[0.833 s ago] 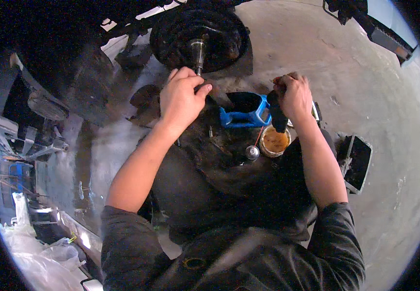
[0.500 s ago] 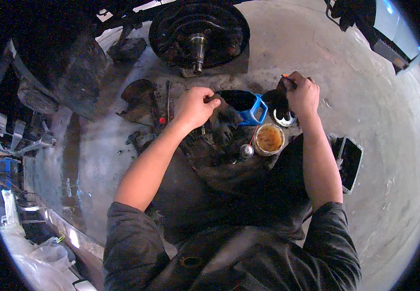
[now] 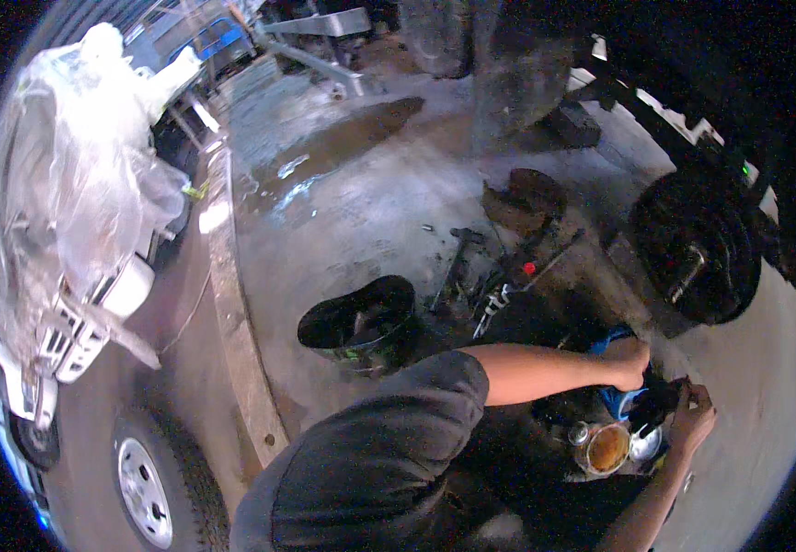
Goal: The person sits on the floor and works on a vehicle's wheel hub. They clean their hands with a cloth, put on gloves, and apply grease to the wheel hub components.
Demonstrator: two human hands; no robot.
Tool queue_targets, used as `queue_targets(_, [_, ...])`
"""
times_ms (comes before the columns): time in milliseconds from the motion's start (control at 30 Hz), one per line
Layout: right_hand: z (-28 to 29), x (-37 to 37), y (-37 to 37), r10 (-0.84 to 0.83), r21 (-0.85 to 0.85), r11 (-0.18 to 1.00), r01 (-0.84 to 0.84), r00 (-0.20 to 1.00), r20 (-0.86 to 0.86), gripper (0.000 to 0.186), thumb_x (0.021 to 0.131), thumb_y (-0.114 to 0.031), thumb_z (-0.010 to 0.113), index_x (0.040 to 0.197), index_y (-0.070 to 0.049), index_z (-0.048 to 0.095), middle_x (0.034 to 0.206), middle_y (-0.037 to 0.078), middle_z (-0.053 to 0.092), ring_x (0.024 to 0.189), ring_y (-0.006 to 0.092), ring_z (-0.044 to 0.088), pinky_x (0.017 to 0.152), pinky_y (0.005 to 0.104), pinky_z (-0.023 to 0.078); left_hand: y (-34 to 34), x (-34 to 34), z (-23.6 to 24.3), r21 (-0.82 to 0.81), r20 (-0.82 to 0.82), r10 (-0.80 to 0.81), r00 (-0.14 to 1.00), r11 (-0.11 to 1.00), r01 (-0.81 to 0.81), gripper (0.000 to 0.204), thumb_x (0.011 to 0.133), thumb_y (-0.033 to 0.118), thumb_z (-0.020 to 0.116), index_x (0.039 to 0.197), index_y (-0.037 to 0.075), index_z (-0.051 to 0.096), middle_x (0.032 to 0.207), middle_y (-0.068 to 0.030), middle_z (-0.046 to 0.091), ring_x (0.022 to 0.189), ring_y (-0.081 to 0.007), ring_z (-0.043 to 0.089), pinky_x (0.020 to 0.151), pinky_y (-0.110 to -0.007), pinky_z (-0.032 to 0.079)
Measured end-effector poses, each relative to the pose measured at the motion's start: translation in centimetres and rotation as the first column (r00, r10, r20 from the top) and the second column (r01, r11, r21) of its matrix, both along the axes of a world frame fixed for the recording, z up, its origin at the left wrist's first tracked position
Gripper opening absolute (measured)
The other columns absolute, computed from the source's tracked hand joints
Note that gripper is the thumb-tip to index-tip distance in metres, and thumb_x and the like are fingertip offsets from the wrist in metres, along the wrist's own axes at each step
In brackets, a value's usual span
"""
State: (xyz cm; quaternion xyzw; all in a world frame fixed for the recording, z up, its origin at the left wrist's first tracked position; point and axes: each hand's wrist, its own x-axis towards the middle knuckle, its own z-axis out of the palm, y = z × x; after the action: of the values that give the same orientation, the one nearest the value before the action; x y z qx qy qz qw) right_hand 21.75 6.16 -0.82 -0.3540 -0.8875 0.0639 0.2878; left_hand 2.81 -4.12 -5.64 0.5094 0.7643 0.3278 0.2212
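Note:
Both arms reach to the right of the view. My left hand (image 3: 632, 362) is closed above a blue cut-open plastic jug (image 3: 620, 402); whatever its fingers hold is hidden. Just right of the jug, my right hand (image 3: 695, 420) is closed, with its fingers by a dark shape too dim to name. Below the jug stand an open clear jar of amber grease (image 3: 608, 449) and a small spray can (image 3: 579, 432). A round white lid (image 3: 645, 443) lies beside the jar.
A black wheel hub (image 3: 697, 253) with a shiny shaft stands at far right. Hand tools (image 3: 494, 304) and a black bucket (image 3: 358, 317) sit on the concrete. Left are a long beam (image 3: 237, 304), a wheel with a tyre (image 3: 145, 488) and plastic-wrapped parts (image 3: 94, 175).
My view has swung left, so the hub, jug and hands now appear far right, and the bucket and beam show. My hands have come closer together around the jug.

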Motion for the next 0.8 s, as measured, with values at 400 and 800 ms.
queue_targets(400, [-1.6, -6.8, -1.0, 0.254, -0.054, 0.963, -0.265, 0.954, -0.156, 0.009, 0.079, -0.002, 0.065, 0.084, 0.002, 0.060, 0.083, 0.016, 0.064, 0.075, 0.0336, 0.062, 0.071, 0.0413, 0.049, -2.6, -2.3, 2.1, -0.216, -0.149, 0.087, 0.985, 0.969, -0.119, 0.034, 0.064, 0.010, 0.071, 0.097, -0.001, 0.067, 0.094, -0.0216, 0.069, 0.092, -0.0379, 0.068, 0.077, -0.047, 0.056])
queue_targets(800, [-1.5, -9.0, -3.8, 0.272, 0.010, 0.962, -0.272, 0.962, 0.013, 0.010, 0.082, -0.004, 0.061, 0.090, 0.001, 0.064, 0.088, 0.020, 0.068, 0.079, 0.0402, 0.064, 0.071, 0.0467, 0.050, -0.8, -3.7, -1.7, -0.227, 0.207, 0.314, 0.927, 0.937, -0.267, 0.033, 0.078, 0.021, 0.064, 0.100, -0.003, 0.068, 0.101, -0.0235, 0.069, 0.095, -0.0373, 0.067, 0.076, -0.047, 0.055])
